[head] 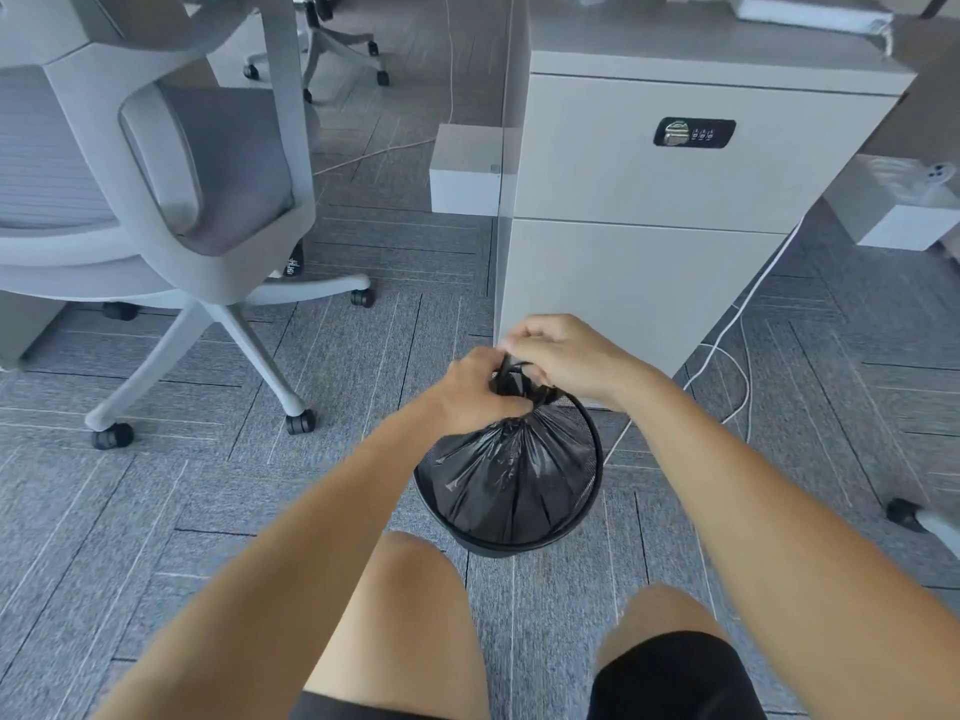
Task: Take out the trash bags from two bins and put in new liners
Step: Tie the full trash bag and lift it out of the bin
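Left hand [478, 392]: the fingers were curled around the gathered neck of the bag [514, 475], just above the bin [519, 545].
Right hand [566, 356]: the fingers were curled and pinched the top end of this neck, touching the left hand.
Bag: black; it sat inside the bin, with its mouth bunched together above the rim.
Bin: black mesh, round; it stood on the floor [311, 459] before the person's knees, near the cabinet [649, 278].
Chair [171, 200]: grey, at the left, well apart from the bin.
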{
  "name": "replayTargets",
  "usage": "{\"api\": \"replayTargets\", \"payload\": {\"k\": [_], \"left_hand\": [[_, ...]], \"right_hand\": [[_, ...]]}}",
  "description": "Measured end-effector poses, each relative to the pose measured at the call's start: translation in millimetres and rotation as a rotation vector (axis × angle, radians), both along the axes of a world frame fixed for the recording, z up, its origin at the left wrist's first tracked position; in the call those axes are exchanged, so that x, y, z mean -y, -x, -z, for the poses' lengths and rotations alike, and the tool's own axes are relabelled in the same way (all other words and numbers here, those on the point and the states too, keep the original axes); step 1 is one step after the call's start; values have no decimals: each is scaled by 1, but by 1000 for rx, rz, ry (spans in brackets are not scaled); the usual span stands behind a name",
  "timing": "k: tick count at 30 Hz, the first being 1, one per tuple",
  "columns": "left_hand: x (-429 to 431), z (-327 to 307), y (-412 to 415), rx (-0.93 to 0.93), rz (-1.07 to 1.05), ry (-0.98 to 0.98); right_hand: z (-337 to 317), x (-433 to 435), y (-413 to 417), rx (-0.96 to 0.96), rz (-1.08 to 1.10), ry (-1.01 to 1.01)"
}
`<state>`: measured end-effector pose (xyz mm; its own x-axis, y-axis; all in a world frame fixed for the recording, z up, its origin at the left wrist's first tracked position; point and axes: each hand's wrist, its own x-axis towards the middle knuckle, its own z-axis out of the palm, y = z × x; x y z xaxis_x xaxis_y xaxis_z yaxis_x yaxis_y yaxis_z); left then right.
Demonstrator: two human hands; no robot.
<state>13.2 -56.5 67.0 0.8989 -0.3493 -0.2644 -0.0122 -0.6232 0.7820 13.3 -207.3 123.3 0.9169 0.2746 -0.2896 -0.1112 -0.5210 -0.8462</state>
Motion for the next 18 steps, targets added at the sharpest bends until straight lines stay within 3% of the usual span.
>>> {"api": "replayTargets", "payload": {"k": [3,5,8,11,15,18], "left_hand": [[4,7,-2,-73,-5,21],[6,13,-2,-110,4,-8],[10,13,1,4,11,-128],[16,2,-5,138,-91,-75],[23,-37,-12,196,-54,-110],[30,-82,-7,175,-38,-100]], "right_hand": [[-15,-4,-2,138,-11,23],[-31,-3,-2,197,26,-69],[-56,-1,-1,254,68,-272],[-71,3,-3,340,115,-322],[-95,21,-11,475,242,-27],[-116,37,-9,353,181,245]]}}
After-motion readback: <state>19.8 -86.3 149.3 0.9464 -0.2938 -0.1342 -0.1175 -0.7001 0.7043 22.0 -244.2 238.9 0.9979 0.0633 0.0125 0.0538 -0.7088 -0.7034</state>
